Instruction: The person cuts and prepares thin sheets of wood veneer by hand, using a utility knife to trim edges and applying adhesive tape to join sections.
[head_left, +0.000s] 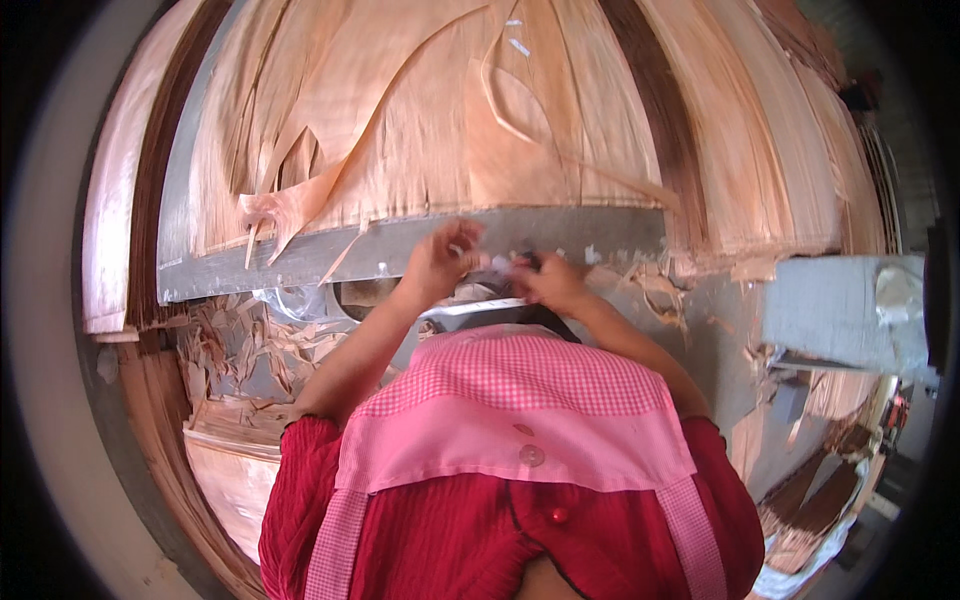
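left hand: fingers curled, blurred, gap I cannot tell | right hand: at small dark thing, grip I cannot tell | both: near grey table

Left hand motion-blurred, fingers smeared; grip unclear. Right hand blurred too, small dark object at its fingers too smeared to identify. Wood veneer stack cut off by top edge. Dark round-edged container partly hidden behind left forearm. Red blouse cropped at bottom. White flecks on veneer too small to tell.
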